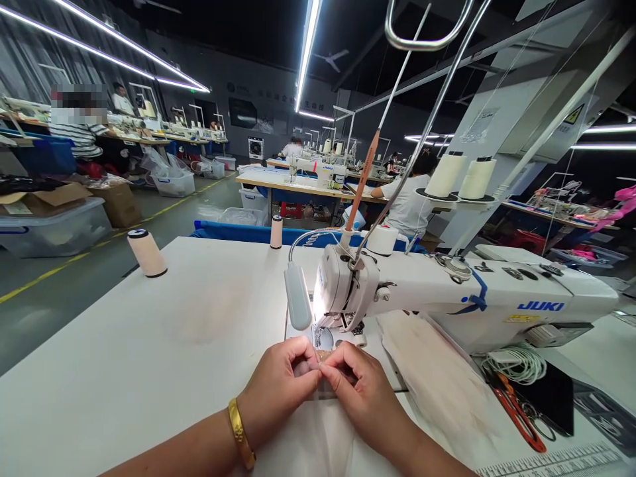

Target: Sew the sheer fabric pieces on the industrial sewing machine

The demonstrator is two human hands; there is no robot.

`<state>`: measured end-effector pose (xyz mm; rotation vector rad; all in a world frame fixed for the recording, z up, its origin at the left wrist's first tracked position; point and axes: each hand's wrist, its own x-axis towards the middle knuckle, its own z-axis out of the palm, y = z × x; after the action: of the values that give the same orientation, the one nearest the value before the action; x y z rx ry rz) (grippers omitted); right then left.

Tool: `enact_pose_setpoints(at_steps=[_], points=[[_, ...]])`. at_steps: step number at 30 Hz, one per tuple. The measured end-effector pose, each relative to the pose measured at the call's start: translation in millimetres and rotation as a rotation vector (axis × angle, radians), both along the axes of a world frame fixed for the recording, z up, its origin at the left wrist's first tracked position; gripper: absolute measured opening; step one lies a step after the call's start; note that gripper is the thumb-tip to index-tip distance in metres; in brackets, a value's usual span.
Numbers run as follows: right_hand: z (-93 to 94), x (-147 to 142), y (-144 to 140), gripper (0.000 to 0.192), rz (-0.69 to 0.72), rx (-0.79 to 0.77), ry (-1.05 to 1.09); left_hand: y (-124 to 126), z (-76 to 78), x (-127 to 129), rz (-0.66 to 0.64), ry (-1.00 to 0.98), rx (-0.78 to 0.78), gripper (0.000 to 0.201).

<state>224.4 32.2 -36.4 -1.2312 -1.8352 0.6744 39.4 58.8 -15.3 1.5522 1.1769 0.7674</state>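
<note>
The fingers of the left hand [281, 374] and right hand [365, 391] are drawn in, thumbs against index fingers, the 2 pinches meeting tip to tip on what looks like an edge of sheer pale fabric [332, 424]. It lies just in front of the presser foot [318, 336] and falls toward the body between the wrists; its exact fold is hidden by the fingertips.

The fabric looks very light, limp and slightly slippery, and probably snags or puckers if pulled hard. A thumb-and-index pinch right at the edge, 1 on each side, should suit it best.

Just beyond, the sewing machine [412, 285] and its lamp [298, 298] limit room ahead. On the right, a pile of pale material [437, 371] and orange-handled scissors [519, 414] crowd the space. The left of the desk [124, 358] gives the widest open stretch, out to its slanting edge, with 2 thread cones, 1 at the left [148, 254] and 1 at the back [276, 232].
</note>
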Motion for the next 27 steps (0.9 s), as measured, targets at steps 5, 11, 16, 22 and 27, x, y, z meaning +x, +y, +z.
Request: enact_pose_setpoints(at_steps=[5,11,16,22,27], points=[[1.3,0.0,-0.6,0.023,-0.001,0.037,-0.02,1.3,0.3,0.3,0.016,0.038,-0.062,0.026],[2.8,-0.2,-0.1,0.023,0.002,0.068,-0.03,-0.6,1.2,-0.7,-0.037,0.01,-0.069,0.026],[2.1,0.7,-0.3,0.022,0.017,0.088,-0.026,-0.8,-0.2,-0.4,0.002,-0.005,-0.015,0.022],[1.7,1.3,-1.1,0.022,0.025,0.088,-0.033,0.3,-2.5,-0.4,-0.008,-0.036,-0.047,0.028],[1.7,1.4,-0.3,0.021,0.037,0.083,-0.041,0.2,-2.8,-0.3,-0.013,-0.053,-0.081,0.025]])
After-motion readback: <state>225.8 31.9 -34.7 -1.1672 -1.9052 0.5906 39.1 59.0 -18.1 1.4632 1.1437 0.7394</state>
